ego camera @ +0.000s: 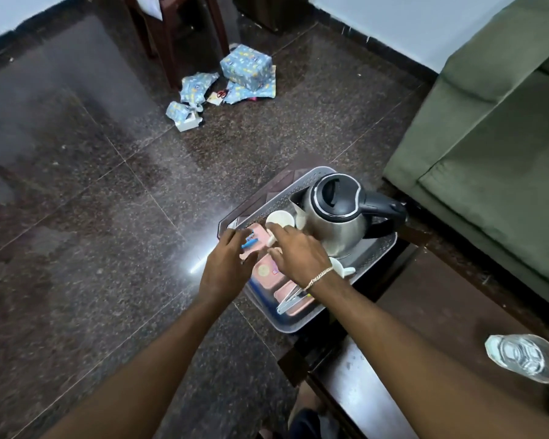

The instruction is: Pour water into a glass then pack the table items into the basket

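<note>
A grey perforated basket (379, 253) sits on the far end of a dark wooden table (425, 299). Inside it stand a steel kettle (333, 226) with a black lid and handle, a white cup (279, 219), pink boxes (267, 272), metal tongs (287, 301) and a second white cup (341, 267). My right hand (298, 256) reaches into the basket, fingers touching the white cup at its near side. My left hand (227, 264) hovers over the basket's left edge, fingers spread near a blue item (248, 245) on a pink box. A clear glass (523, 358) holding water stands at the table's near right.
A green sofa (488, 153) stands right of the table. On the dark granite floor lie a blue wrapped gift box (246, 66), torn wrapping paper (197, 87), red scissors (222, 94) and a small white box (189, 123). Wooden chair legs (168, 42) stand at the back.
</note>
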